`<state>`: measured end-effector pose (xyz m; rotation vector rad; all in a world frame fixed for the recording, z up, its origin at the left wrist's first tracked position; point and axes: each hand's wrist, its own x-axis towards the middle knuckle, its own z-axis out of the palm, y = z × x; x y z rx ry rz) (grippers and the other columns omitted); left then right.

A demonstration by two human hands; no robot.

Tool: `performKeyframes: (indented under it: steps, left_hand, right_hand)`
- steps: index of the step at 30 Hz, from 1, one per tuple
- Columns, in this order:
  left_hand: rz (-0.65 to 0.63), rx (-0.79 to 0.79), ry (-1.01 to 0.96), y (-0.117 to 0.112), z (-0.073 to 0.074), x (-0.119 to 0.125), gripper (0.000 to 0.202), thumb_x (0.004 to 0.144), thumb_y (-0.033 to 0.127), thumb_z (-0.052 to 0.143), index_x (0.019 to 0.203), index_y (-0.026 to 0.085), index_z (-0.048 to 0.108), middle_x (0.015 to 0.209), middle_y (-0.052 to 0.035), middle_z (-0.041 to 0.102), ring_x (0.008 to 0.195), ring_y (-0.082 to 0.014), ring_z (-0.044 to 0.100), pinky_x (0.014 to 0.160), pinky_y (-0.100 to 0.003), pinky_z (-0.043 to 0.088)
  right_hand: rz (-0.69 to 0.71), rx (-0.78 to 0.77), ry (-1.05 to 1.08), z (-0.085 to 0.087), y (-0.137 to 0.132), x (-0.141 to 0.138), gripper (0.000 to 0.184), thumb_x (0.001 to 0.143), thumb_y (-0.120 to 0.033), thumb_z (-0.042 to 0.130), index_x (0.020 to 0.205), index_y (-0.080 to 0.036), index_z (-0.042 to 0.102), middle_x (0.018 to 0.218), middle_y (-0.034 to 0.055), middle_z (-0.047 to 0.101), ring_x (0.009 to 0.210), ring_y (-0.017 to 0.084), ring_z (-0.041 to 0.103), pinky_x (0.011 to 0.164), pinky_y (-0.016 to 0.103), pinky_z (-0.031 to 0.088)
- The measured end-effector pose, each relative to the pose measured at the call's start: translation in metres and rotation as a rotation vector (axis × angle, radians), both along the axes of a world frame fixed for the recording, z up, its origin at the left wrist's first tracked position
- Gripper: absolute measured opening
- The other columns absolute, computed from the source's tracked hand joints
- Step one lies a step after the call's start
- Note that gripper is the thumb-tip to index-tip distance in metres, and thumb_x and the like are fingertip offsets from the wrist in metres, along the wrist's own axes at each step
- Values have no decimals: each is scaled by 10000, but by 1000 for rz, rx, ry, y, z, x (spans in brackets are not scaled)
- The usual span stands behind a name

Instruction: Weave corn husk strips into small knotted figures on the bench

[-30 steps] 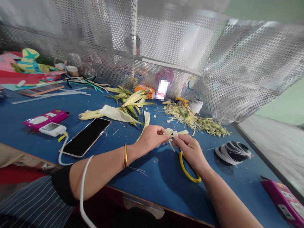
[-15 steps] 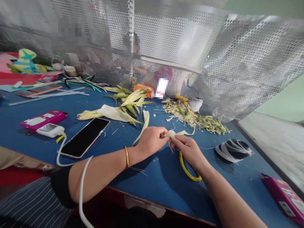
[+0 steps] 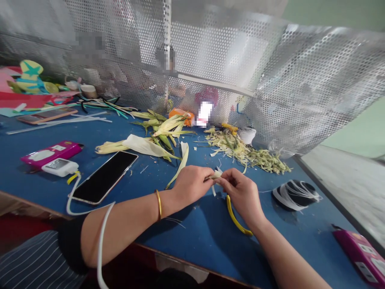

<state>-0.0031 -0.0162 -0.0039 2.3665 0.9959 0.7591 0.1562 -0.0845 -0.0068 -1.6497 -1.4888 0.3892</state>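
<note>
Head view: above a blue table (image 3: 192,228) bordered by perforated silvery sheeting (image 3: 222,48), the left hand (image 3: 192,182) and right hand (image 3: 242,192) pinched a pale husk strip (image 3: 216,174) between their fingertips; corn husks (image 3: 147,145) lay beyond.

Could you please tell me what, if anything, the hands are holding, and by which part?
A pale husk strip: the left hand pinches its left side, the right hand its right. Its exact ends are hidden.
</note>
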Motion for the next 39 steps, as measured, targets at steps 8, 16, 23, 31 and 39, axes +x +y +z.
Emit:
performKeyframes:
  steps: [8, 16, 23, 31, 39]
  left_hand:
    - [-9, -40, -27, -2, 5, -1, 268, 857, 340, 589, 629, 200, 599, 546, 29, 474, 539, -119, 364, 548, -286, 176]
    - [-6, -187, -106, 3, 6, -2, 174, 801, 321, 634, 689, 188, 654, 554, 43, 487, 552, -106, 406, 537, -258, 213]
    - [25, -195, -84, -1, 6, -1, 179, 782, 305, 639, 645, 190, 625, 546, 42, 488, 543, -105, 403, 527, -266, 192]
    - [17, -178, -119, 1, 4, -2, 200, 799, 331, 632, 658, 189, 622, 550, 43, 485, 545, -106, 398, 521, -264, 202]
    - [-23, -197, -103, 2, 3, -3, 203, 795, 333, 635, 655, 186, 644, 531, 45, 447, 530, -100, 386, 516, -269, 180]
  right_hand:
    - [16, 7, 119, -1, 3, 0, 271, 791, -453, 688, 863, -217, 575, 594, -43, 559, 520, 136, 517, 519, 251, 397]
    - [33, 113, 61, 0, -1, 0, 218, 891, -381, 567, 771, -205, 614, 667, -3, 589, 590, 137, 517, 566, 254, 402]
    - [-6, 78, 31, -4, 0, -4, 189, 885, -363, 548, 784, -211, 596, 664, 4, 612, 585, 149, 543, 569, 261, 419]
    - [31, 147, 136, -5, 0, -7, 210, 874, -392, 587, 985, -219, 545, 661, -14, 634, 566, 152, 567, 562, 259, 460]
    - [106, 83, 175, -7, 6, -1, 286, 888, -409, 568, 1049, -182, 632, 640, -9, 587, 559, 150, 539, 545, 258, 445]
